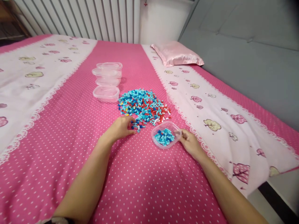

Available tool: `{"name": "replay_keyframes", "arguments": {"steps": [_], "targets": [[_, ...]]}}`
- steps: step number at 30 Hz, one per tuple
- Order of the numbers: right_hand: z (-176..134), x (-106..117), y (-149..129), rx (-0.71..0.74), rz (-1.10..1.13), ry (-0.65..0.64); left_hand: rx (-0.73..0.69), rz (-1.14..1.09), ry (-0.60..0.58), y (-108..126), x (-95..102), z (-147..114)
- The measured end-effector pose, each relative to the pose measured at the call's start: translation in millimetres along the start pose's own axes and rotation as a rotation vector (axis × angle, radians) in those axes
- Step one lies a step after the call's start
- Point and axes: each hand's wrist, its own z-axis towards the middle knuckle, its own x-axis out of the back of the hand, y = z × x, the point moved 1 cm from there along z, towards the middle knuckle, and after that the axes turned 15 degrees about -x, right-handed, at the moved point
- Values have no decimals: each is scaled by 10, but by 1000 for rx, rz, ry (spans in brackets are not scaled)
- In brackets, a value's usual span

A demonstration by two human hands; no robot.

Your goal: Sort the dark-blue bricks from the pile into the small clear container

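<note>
A heap of small building bricks [142, 104], mostly light and dark blue with red, white and a few yellow ones, lies on the pink bedspread. At the heap's near left edge is my left hand [121, 127], thumb and fingers curved apart beside some stray blue bricks. My right hand [189, 141] grips the right rim of a clear plastic container [173, 143], which tilts toward me. Inside it lie light blue bricks [164, 137] with a few darker blue ones and a bit of red. Part of my right fingers is hidden behind the container's rim.
Several clear plastic containers [106, 93] stand in a row left of and behind the heap. A pink satin pillow [176, 53] lies at the far right of the bed [130, 180]. The grey padded headboard [245, 56] rises on the right, and a white radiator [93, 20] stands beyond.
</note>
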Motion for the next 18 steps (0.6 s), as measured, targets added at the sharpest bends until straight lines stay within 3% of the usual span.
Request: {"name": "replay_keyframes", "arguments": {"steps": [3, 8, 13, 15, 18], "targets": [[-10, 2, -14, 3, -20, 9, 44, -116, 57, -32, -96, 42], [-15, -3, -20, 1, -14, 16, 134, -295, 279, -19, -281, 153], [-16, -7, -17, 2, -25, 15, 153, -232, 461, 17, -204, 150], [-17, -7, -20, 4, -33, 10, 149, -167, 451, 38, -133, 121], [-19, -4, -24, 5, -34, 13, 116, -207, 321, 85, -79, 84]]}}
